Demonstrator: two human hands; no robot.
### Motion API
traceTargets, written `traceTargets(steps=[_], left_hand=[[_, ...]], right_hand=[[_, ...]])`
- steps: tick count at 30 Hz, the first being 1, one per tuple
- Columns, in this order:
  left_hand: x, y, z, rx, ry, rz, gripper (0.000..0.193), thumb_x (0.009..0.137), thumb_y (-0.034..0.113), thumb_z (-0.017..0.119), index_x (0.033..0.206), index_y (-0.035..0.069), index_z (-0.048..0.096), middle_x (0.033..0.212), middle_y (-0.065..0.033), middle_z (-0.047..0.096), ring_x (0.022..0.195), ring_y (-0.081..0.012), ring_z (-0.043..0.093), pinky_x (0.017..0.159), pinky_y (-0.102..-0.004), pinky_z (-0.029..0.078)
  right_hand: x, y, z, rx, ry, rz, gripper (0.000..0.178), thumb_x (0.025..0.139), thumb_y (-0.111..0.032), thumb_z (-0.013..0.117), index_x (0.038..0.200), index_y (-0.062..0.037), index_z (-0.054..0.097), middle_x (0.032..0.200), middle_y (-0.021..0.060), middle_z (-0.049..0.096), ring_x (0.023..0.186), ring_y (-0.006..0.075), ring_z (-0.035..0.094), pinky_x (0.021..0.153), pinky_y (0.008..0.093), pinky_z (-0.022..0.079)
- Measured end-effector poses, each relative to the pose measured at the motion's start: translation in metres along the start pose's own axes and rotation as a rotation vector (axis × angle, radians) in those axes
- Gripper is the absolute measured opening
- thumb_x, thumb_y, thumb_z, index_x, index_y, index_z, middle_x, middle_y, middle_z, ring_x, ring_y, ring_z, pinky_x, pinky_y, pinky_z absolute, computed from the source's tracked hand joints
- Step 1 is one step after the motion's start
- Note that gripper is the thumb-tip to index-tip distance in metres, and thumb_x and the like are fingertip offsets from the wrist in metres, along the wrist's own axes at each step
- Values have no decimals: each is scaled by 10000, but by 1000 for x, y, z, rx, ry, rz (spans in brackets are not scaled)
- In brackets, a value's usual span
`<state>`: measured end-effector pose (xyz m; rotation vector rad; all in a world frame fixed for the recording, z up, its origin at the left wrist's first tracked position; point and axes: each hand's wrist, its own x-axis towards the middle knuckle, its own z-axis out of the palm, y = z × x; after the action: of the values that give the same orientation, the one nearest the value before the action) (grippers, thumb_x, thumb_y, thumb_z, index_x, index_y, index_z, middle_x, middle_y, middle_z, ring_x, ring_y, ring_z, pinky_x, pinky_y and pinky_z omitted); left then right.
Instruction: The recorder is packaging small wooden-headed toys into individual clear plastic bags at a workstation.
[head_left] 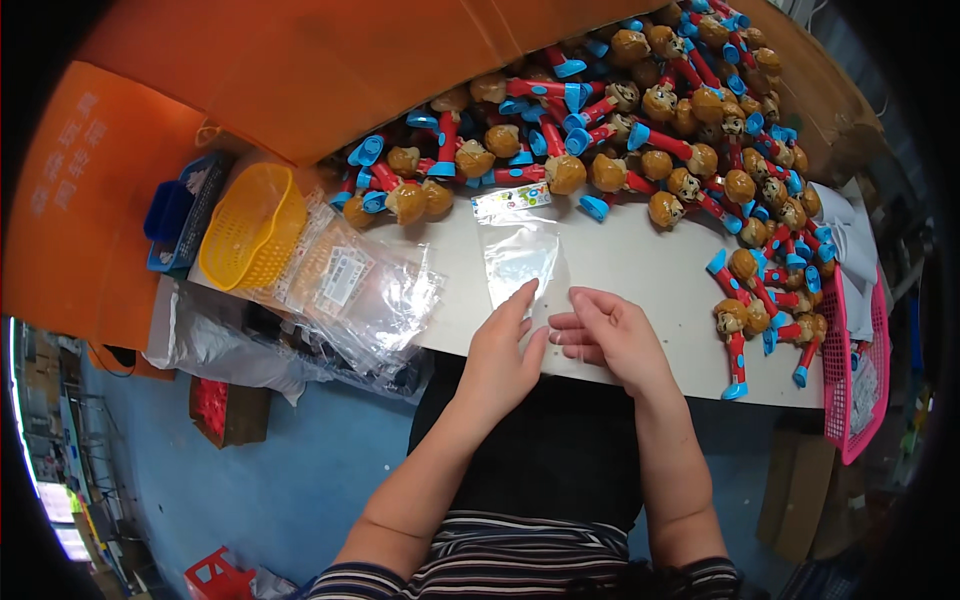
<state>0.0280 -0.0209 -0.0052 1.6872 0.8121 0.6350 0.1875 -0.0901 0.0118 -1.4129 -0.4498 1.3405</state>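
Observation:
A clear plastic bag (522, 255) with a printed header card lies flat on the pale tabletop in front of me. My left hand (503, 347) is at the bag's near end, fingers stretched out and thumb apart. Its fingertips overlap the film; whether they press on it I cannot tell. To the right, my right hand (617, 340) hovers over the table edge with fingers loosely spread, facing the left one. Nothing solid shows between the two hands, though clear film could be hard to see there. Beyond the bag is a large heap of doll-like toys (655, 165) with brown round heads, red bodies and blue feet.
Left of the bag lies a stack of clear bags (350, 285), beside a yellow basket (250, 225) and blue bins (185, 215). Several loose toys (735, 330) lie near the right edge, by a pink basket (850, 390). Orange board (300, 70) rises behind.

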Motion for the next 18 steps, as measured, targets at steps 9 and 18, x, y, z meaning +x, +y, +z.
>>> traceTargets(steps=[9, 18], left_hand=[[-11, 1, -3, -7, 65, 87, 530, 892, -15, 620, 1392, -36, 447, 1378, -210, 531, 1275, -283, 543, 1036, -350, 464], [-13, 3, 6, -760, 245, -39, 452, 1009, 150, 483, 1425, 2, 390, 1343, -212, 564, 1250, -313, 561, 1033, -398, 466]], right_hand=[[0, 14, -1, -171, 22, -116, 357, 903, -93, 692, 1189, 87, 575, 855, 105, 714, 711, 106, 663, 628, 204, 521], [-18, 9, 20, -235, 1, -525, 279, 929, -124, 660, 1172, 5, 614, 1058, 76, 673, 857, 114, 653, 723, 227, 539]])
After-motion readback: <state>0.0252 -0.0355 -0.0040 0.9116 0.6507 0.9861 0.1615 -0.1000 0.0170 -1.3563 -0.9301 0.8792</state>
